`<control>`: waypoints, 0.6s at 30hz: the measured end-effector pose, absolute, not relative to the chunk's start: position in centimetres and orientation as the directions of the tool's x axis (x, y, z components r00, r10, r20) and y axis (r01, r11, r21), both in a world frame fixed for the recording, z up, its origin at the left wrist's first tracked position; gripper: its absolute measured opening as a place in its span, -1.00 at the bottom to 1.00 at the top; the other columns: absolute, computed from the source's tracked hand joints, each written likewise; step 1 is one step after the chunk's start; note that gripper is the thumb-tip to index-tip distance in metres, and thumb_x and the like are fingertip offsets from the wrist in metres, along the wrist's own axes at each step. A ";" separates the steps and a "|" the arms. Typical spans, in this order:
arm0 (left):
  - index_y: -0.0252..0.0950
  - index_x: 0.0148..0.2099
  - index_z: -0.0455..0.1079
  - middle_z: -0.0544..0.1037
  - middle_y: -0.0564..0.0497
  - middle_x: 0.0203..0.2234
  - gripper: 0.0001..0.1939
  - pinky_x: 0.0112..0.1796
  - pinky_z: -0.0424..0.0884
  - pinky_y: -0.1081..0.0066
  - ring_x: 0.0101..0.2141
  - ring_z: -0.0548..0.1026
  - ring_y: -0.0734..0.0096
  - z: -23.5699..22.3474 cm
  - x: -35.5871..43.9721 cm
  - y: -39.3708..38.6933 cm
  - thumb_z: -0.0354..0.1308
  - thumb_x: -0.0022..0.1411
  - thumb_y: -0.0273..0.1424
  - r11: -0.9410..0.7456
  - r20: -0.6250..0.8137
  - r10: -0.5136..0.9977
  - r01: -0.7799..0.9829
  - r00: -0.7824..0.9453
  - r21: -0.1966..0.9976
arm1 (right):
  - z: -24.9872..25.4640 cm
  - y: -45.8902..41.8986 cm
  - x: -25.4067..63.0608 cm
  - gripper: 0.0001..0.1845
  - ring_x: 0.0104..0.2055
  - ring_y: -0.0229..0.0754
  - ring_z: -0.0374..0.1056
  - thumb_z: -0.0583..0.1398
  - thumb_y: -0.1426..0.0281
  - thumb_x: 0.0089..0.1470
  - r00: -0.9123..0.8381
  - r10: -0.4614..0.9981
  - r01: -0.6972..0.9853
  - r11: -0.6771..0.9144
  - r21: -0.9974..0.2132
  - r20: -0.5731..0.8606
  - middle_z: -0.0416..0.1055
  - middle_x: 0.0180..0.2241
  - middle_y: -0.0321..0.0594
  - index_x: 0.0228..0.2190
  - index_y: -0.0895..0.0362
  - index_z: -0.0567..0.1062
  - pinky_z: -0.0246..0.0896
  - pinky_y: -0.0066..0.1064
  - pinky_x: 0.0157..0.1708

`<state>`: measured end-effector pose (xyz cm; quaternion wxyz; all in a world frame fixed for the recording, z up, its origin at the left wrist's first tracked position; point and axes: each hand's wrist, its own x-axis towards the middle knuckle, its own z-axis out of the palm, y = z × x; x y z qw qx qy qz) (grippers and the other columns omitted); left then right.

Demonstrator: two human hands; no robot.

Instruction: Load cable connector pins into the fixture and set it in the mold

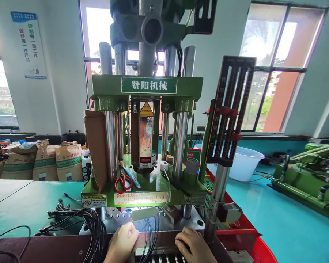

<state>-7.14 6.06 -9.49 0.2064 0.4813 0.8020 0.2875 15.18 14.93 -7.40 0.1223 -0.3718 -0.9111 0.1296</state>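
My left hand [123,241] rests curled at the front of the green press machine [145,87], fingers closed down over the edge of the mould plate [120,216]. What it grips is hidden. My right hand [193,244] lies on the dark mould [164,258] at the bottom edge, fingers bent and pressed onto it. Thin black cables [150,233] run down between the two hands into the mould. A bundle of black cables with plugs [90,226] hangs just left of my left hand.
Red-handled scissors [123,182] and a pen lie on the green machine bed. A black slotted guard post [230,113] stands right of my right hand. A red tray [260,248], white tub [245,162], stacked sacks [46,160] and another green machine [307,179] surround the bench.
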 end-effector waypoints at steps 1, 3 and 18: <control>-0.26 -0.58 0.11 0.27 0.11 -0.66 -0.83 -0.49 0.00 0.43 -0.54 0.25 0.45 -9.4 -7.1 5.9 -0.12 0.02 -0.37 0.372 -0.051 0.889 0.654 -0.454 0.659 | -7.6 15.0 15.2 -0.73 -0.22 -0.10 0.25 -0.04 0.41 0.10 -0.697 0.706 0.646 0.694 -0.319 0.127 0.36 -0.37 -0.16 -0.44 0.18 0.43 0.07 -0.24 -0.21; -0.26 -0.58 0.11 0.26 0.11 -0.67 -0.82 -0.50 -0.02 0.44 -0.55 0.24 0.46 -9.5 -6.9 5.7 -0.13 0.02 -0.38 0.368 -0.041 0.889 0.658 -0.457 0.657 | -7.9 14.9 15.3 -0.73 -0.23 -0.10 0.25 -0.05 0.41 0.10 -0.702 0.699 0.640 0.703 -0.310 0.137 0.36 -0.38 -0.16 -0.44 0.18 0.43 0.08 -0.25 -0.22; -0.27 -0.56 0.07 0.24 0.10 -0.63 -0.83 -0.46 -0.02 0.45 -0.51 0.16 0.45 -15.5 -6.6 5.6 -0.19 0.04 -0.39 0.293 0.014 0.906 0.653 -0.422 0.698 | -9.3 15.3 12.1 -0.69 -0.24 -0.17 0.25 -0.08 0.51 0.02 -0.732 0.608 0.458 0.773 -0.439 0.306 0.38 -0.36 -0.16 -0.36 0.18 0.44 0.12 -0.34 -0.19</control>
